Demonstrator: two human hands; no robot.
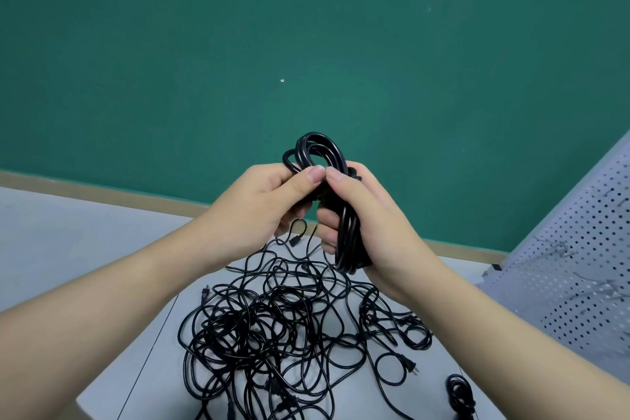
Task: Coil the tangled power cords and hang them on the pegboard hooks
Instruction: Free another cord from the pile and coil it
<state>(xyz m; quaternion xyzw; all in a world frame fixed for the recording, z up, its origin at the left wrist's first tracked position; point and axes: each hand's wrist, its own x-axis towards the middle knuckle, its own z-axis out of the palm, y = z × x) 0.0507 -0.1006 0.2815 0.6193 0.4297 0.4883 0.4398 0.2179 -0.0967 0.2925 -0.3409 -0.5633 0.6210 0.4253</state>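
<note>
**Coil in both hands, pegboard to the right**

Above the table, in front of the green wall, I held one finished coil between my hands. My right hand was wrapped round its lower half, fingers curled about the bundled strands; my left hand gripped the upper part, thumb pressed on the cord just below the top loop. The two thumbs nearly touched. The coil's long axis ran roughly upright, tilted a little, with the rounded loop standing clear above the fingers and the lower bend showing below my right palm. That free top loop was, in my judgement, the part a hook would take.

The pegboard lay to the right, leaning at an angle, so my right hand was the nearer one. Its hooks showed only as thin, blurred wire shapes; I could not tell which were free or how they pointed. The board's upper and right parts were cut off by the frame edge.

Below my hands the tangle of black cords lay spread on the table, not yet sorted. How many cords it held could not be counted. A small dark bundle sat near the lower edge, partly cut off. My palms hid the coil's middle, including any plug or tie there.
</note>
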